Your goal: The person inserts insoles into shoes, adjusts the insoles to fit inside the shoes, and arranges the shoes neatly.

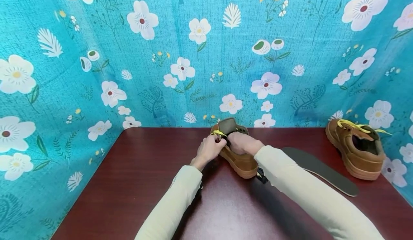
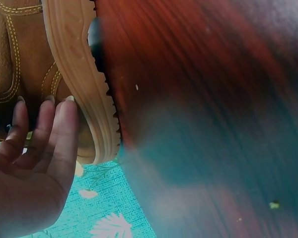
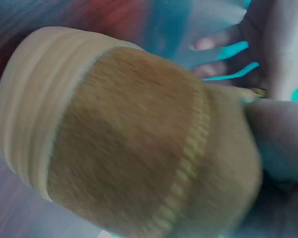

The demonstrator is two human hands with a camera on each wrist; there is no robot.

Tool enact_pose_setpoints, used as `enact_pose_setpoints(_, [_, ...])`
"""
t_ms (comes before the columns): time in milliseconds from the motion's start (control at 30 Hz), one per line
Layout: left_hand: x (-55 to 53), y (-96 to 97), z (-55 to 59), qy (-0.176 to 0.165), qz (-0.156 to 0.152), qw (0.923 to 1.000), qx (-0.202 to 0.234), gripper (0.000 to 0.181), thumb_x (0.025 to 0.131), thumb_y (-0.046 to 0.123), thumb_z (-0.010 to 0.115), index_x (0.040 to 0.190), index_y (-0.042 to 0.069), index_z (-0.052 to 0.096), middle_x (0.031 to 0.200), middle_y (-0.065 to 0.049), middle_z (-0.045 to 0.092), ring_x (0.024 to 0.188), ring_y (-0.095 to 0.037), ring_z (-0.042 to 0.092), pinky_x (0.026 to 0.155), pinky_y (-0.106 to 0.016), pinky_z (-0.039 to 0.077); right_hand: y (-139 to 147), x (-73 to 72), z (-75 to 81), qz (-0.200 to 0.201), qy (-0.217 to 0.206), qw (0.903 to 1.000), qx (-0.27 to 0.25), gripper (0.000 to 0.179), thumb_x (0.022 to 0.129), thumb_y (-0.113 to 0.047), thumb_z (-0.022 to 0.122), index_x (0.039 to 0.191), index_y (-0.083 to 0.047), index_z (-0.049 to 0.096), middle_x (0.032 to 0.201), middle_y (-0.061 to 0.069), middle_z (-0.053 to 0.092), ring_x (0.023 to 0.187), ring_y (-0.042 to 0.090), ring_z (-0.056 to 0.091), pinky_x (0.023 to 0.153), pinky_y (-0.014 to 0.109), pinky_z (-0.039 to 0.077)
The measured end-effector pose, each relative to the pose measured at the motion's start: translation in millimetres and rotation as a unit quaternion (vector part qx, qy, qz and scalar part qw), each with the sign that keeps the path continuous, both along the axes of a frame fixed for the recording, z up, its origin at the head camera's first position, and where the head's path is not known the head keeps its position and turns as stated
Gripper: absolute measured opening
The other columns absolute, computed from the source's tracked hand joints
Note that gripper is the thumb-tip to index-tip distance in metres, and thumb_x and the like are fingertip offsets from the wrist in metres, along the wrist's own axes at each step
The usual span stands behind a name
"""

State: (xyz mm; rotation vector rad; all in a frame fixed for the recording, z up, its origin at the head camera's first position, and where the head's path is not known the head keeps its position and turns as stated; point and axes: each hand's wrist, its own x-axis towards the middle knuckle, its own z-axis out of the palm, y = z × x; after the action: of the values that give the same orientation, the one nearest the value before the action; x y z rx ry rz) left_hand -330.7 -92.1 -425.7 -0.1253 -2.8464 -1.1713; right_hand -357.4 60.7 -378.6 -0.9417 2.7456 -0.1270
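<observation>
A brown work shoe (image 1: 241, 164) with a tan rubber sole stands near the table's back edge, heel towards me. Its grey tongue (image 1: 227, 126) sticks up, with yellow lace (image 1: 219, 133) at its left side. My left hand (image 1: 208, 149) holds the left upper edge near the lace; in the left wrist view its fingertips lie against the shoe's side (image 2: 32, 59). Over the shoe's opening is my right hand (image 1: 241, 143), its fingers bent down inside. The right fingertips are hidden, and I cannot tell what they hold. The heel (image 3: 124, 139) fills much of the right wrist view.
A dark flat insole (image 1: 326, 172) lies on the table right of my right forearm. Farther right stands a second brown shoe (image 1: 361, 152) with yellow laces. Blue flowered cloth (image 1: 180, 100) hangs behind the dark red table (image 1: 138, 182).
</observation>
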Motion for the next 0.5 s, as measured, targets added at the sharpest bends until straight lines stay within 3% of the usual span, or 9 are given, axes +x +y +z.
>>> enact_pose_setpoints(167, [-1.8, 0.2, -2.3, -0.004, -0.002, 1.0000, 0.001, 0.028, 0.087, 0.039, 0.051, 0.070, 0.017, 0.050, 0.063, 0.002, 0.043, 0.057, -0.016, 0.045, 0.056, -0.031, 0.035, 22.4, 0.9, 17.4, 0.024, -0.006, 0.9982, -0.055, 0.030, 0.089, -0.001, 0.056, 0.062, -0.011, 0.051, 0.056, -0.004, 0.038, 0.051, 0.011, 0.035, 0.052, 0.026, 0.032])
enact_pose_setpoints(233, [-2.1, -2.4, -2.0, -0.003, 0.004, 1.0000, 0.003, 0.028, 0.087, 0.039, 0.051, 0.070, 0.016, 0.051, 0.064, 0.001, 0.044, 0.058, -0.016, 0.045, 0.056, -0.031, 0.035, 27.5, -0.8, 22.2, 0.036, -0.019, 0.9974, -0.060, 0.027, 0.085, 0.002, 0.057, 0.061, -0.009, 0.054, 0.055, -0.005, 0.037, 0.051, 0.010, 0.032, 0.052, 0.025, 0.030])
enact_pose_setpoints(367, [-2.1, -5.8, -2.1, -0.002, 0.008, 0.9999, 0.008, 0.028, 0.087, 0.038, 0.050, 0.070, 0.015, 0.051, 0.064, 0.001, 0.046, 0.057, -0.016, 0.047, 0.054, -0.031, 0.036, 28.5, -0.7, 23.6, 0.033, -0.040, 0.9981, -0.035, 0.013, 0.079, 0.004, 0.060, 0.076, -0.004, 0.070, 0.065, -0.004, 0.053, 0.058, 0.008, 0.039, 0.055, 0.024, 0.036])
enact_pose_setpoints(500, [-1.2, -4.3, -2.5, -0.013, 0.002, 0.9999, 0.010, 0.029, 0.088, 0.039, 0.050, 0.071, 0.015, 0.052, 0.065, 0.001, 0.051, 0.057, -0.016, 0.049, 0.054, -0.031, 0.037, 22.2, 2.1, 18.8, 0.004, -0.060, 0.9981, 0.013, 0.021, 0.076, 0.005, 0.059, 0.060, -0.009, 0.060, 0.055, -0.005, 0.038, 0.051, 0.009, 0.029, 0.047, 0.024, 0.027])
